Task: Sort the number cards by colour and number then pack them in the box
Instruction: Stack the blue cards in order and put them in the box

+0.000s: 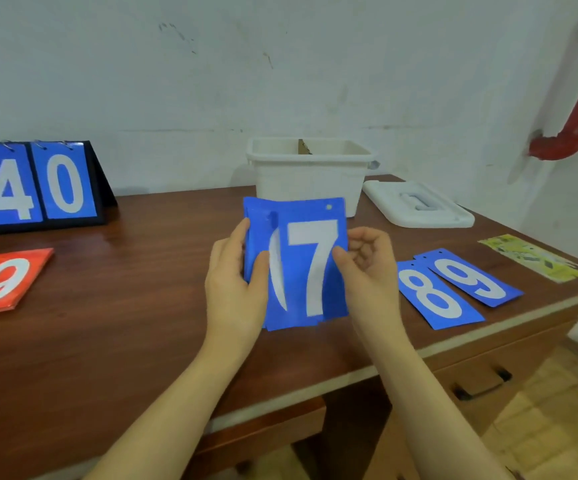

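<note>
Head view. Blue card stack [301,265]: glossy blue cards with white numerals, punched holes at the top edge; the front card shows a 7, and a sliver of another numeral shows on the card behind it. Count in the stack cannot be told. It is held upright above the desk [124,306], between both hands. Left hand [235,275], at 9 o'clock of the stack: fingers curled round the left edge, thumb pressed on the face. Right hand [367,265], at 3 o'clock: thumb and fingers pinching the front card's right edge.

Loose blue cards on the desk at 3 o'clock of the hands: two, an 8 [436,296] and a 9 [471,277], overlapping at one corner.

Red card pile [3,282]: one, 9 on top, at 9 o'clock.

White box [310,174]: one, open, at 12 o'clock, just behind the stack. Lid [419,207]: one, lying to the right of the box.

Scoreboard stand [38,185]: one, reading 40, at 10 o'clock.
</note>
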The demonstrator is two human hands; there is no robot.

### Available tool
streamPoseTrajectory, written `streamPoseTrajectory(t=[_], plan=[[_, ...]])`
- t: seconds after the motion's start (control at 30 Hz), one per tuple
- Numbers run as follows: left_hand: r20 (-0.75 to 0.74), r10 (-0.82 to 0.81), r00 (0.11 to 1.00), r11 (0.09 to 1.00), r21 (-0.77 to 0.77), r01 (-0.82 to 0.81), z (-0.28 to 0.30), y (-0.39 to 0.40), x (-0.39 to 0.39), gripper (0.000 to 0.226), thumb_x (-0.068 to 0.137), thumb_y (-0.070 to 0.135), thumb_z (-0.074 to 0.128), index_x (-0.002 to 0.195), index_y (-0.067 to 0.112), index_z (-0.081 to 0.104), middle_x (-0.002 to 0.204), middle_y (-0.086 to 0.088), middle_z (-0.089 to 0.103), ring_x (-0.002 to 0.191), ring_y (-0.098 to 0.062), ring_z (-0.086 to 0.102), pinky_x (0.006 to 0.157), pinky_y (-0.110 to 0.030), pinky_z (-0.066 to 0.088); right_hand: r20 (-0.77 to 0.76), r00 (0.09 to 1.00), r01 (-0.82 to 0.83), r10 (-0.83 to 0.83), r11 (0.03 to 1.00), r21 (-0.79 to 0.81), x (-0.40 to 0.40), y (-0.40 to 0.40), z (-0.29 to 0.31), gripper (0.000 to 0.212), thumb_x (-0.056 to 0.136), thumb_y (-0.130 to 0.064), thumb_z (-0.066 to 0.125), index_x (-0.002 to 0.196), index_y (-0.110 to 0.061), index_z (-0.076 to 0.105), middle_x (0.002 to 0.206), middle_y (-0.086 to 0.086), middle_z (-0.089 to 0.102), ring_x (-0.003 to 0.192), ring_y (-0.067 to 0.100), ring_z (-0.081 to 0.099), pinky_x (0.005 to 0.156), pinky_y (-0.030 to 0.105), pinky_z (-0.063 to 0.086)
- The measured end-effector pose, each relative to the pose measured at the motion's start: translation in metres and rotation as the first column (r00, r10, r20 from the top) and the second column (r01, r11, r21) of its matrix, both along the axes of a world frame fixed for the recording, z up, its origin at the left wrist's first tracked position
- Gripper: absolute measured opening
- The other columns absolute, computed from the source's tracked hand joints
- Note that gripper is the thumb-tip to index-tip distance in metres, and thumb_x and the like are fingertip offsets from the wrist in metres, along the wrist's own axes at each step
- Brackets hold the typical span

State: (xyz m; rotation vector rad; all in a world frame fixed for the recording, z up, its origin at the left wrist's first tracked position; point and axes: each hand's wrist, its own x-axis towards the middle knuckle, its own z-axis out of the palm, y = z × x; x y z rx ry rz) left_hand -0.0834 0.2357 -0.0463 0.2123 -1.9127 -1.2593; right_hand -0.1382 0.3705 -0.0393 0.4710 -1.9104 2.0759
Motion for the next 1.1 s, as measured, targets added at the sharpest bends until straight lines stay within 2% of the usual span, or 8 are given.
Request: streamPoseTrajectory(t=[0.27, 0.47, 0.53, 0.6, 0.67, 0.73, 0.97, 1.1], plan=[[-0.015, -0.112, 0.994, 0.989, 0.098, 0.113, 0.007, 0.008, -0.003, 0.051, 0.087, 0.02, 0.062, 0.135, 0.021, 0.046, 0.107, 0.007, 0.052, 0.097, 0.005, 0.056, 0.083, -0.011, 0.049, 0.007, 1.0, 0.03, -0.031, 0.992, 0.119, -0.009, 0.0, -0.003, 0.024, 0.088, -0.009, 0.062, 0.086, -0.028, 0.048, 0.088, -0.006, 0.06, 0.081, 0.004, 0.06, 0.065, 0.011, 0.05], [0.021, -0.108, 0.994, 0.993, 0.041, 0.107, 0.01, 0.019, -0.01, 0.05, 0.087, 0.01, 0.061, 0.133, 0.023, 0.048, 0.099, 0.012, 0.05, 0.084, 0.016, 0.052, 0.068, 0.0, 0.042, -0.004, 0.993, 0.118, -0.122, 0.957, 0.266, -0.013, 0.021, -0.003, 0.009, 0.088, -0.019, 0.062, 0.094, -0.022, 0.056, 0.093, -0.004, 0.062, 0.085, 0.007, 0.059, 0.07, 0.015, 0.046], [0.025, -0.097, 0.995, 0.995, 0.039, 0.096, 0.011, 0.017, -0.011, 0.049, 0.088, 0.01, 0.06, 0.134, 0.023, 0.048, 0.098, 0.012, 0.049, 0.084, 0.014, 0.052, 0.07, 0.0, 0.042, -0.168, 0.949, 0.317, -0.268, 0.81, 0.494, -0.02, 0.041, -0.005, 0.015, 0.091, -0.025, 0.057, 0.103, -0.018, 0.062, 0.105, 0.0, 0.062, 0.096, 0.013, 0.056, 0.079, 0.021, 0.044], [0.028, -0.088, 0.996, 0.996, 0.036, 0.087, 0.011, 0.014, -0.012, 0.049, 0.088, 0.01, 0.059, 0.134, 0.023, 0.047, 0.096, 0.014, 0.049, 0.085, 0.009, 0.054, 0.071, -0.001, 0.044, -0.26, 0.897, 0.422, -0.358, 0.517, 0.745, -0.027, 0.065, -0.009, 0.032, 0.095, -0.032, 0.05, 0.118, -0.012, 0.06, 0.125, 0.006, 0.056, 0.117, 0.024, 0.047, 0.096, 0.034, 0.036], [0.042, -0.075, 0.996, 0.997, 0.013, 0.074, 0.011, 0.013, -0.012, 0.049, 0.089, 0.011, 0.058, 0.135, 0.023, 0.047, 0.095, 0.017, 0.047, 0.087, 0.004, 0.054, 0.074, -0.005, 0.046, -0.186, 0.889, 0.302, -0.419, 0.23, 0.925, -0.03, 0.08, -0.01, 0.042, 0.098, -0.04, 0.039, 0.124, -0.012, 0.057, 0.135, 0.009, 0.047, 0.126, 0.03, 0.036, 0.104, 0.041, 0.027], [0.05, -0.065, 0.997, 0.998, 0.002, 0.065, 0.01, 0.013, -0.011, 0.048, 0.089, 0.012, 0.058, 0.135, 0.024, 0.047, 0.094, 0.018, 0.047, 0.086, 0.004, 0.054, 0.073, -0.003, 0.045, -0.137, 0.904, 0.187, -0.405, 0.086, 0.979, -0.029, 0.083, -0.015, 0.048, 0.098, -0.047, 0.033, 0.12, -0.014, 0.059, 0.133, 0.01, 0.046, 0.125, 0.032, 0.033, 0.105, 0.043, 0.024], [0.051, 0.01, 0.999, 1.0, -0.019, -0.009, 0.013, -0.001, -0.007, 0.048, 0.089, 0.011, 0.056, 0.135, 0.021, 0.047, 0.102, 0.007, 0.05, 0.085, 0.003, 0.053, 0.069, -0.003, 0.041, -0.007, 0.986, 0.07, -0.165, 0.378, 0.923, -0.021, 0.055, -0.017, 0.035, 0.097, -0.04, 0.039, 0.104, -0.021, 0.067, 0.107, 0.0, 0.042, 0.111, 0.027, 0.039, 0.092, 0.035, 0.026], [0.065, 0.027, 0.998, 0.999, -0.029, -0.025, 0.013, -0.01, -0.004, 0.049, 0.089, 0.01, 0.056, 0.136, 0.02, 0.046, 0.105, 0.006, 0.049, 0.086, -0.001, 0.053, 0.071, -0.005, 0.041, -0.051, 0.957, 0.167, -0.284, 0.399, 0.902, -0.034, 0.057, -0.014, 0.049, 0.085, -0.054, 0.056, 0.124, -0.023, 0.055, 0.127, 0.003, 0.042, 0.12, 0.025, 0.036, 0.099, 0.037, 0.027]])
